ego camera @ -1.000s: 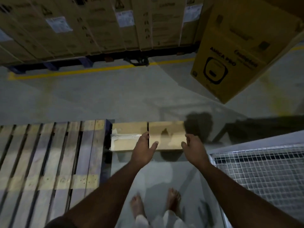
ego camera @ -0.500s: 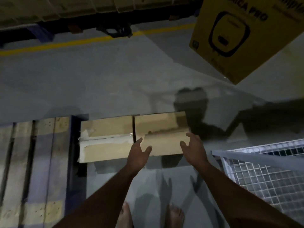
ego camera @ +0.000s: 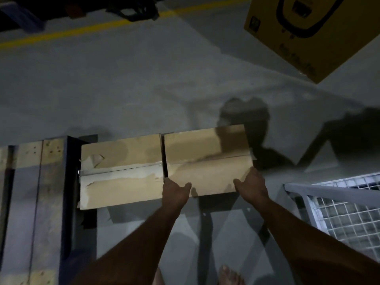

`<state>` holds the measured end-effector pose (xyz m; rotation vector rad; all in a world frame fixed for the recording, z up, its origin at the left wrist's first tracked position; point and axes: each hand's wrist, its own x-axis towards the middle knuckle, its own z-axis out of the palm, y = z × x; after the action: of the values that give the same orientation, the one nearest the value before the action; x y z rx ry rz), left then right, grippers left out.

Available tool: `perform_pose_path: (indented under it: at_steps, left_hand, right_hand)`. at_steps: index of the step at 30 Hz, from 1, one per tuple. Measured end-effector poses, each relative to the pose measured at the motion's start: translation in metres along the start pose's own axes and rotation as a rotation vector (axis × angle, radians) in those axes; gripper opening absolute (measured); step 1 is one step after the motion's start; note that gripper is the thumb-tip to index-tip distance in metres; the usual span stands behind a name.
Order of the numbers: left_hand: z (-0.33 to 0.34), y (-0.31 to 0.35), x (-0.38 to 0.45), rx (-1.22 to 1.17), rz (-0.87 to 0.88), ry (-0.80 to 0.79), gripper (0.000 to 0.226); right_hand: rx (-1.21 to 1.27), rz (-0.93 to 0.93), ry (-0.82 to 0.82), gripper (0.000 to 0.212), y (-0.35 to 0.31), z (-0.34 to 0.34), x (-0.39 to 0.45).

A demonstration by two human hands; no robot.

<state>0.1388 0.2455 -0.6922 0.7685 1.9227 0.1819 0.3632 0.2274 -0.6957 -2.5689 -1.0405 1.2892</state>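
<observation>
Two brown cardboard boxes lie side by side on the grey floor, both with torn tape along their top seams. My left hand (ego camera: pixel 174 192) grips the near left corner of the right box (ego camera: pixel 207 161), thumb on top and fingers down in the gap beside the left box (ego camera: pixel 121 177). The near right corner of that same box is held by my right hand (ego camera: pixel 254 186), its thumb on the top face and its fingers along the right side.
A wooden pallet (ego camera: pixel 30 182) with a dark frame lies just left of the boxes. A wire mesh cage (ego camera: pixel 339 212) stands at the right. A large yellow carton (ego camera: pixel 308 38) is at the top right, beyond it a yellow floor line (ego camera: pixel 82 30). My bare feet (ego camera: pixel 230 274) are below.
I have leaned in and the boxes look nearer. Both hands moved from hovering above the right box down onto its near corners and took hold of it.
</observation>
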Motion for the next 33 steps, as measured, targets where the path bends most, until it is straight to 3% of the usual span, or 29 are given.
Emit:
perform_pose_path:
  at_steps: [5,12,15,21,26,33]
  left_hand:
    - [-0.015,0.01,-0.014,0.069,0.144,0.073,0.079]
    - [-0.073,0.095,-0.077,-0.122,0.296,0.168,0.075]
    - [-0.106,0.132,-0.132,-0.186,0.393,0.201,0.067]
    - [-0.183,0.202,-0.272,-0.222,0.584,0.255,0.086]
    - [-0.245,0.244,-0.397,-0.256,0.715,0.3,0.065]
    - [-0.311,0.277,-0.529,-0.252,0.911,0.342,0.05]
  right_hand:
    - [0.026,-0.069,0.093,0.081,-0.011,-0.02,-0.01]
    - [0.221,-0.138,0.275,0.078,-0.067,-0.107,-0.067]
    - [0.307,-0.155,0.372,0.074,-0.092,-0.154,-0.119]
    - [0.517,-0.21,0.531,0.068,-0.135,-0.256,-0.253]
    - [0.645,-0.285,0.593,0.067,-0.154,-0.334,-0.37]
    - [0.677,-0.365,0.821,0.067,-0.158,-0.404,-0.511]
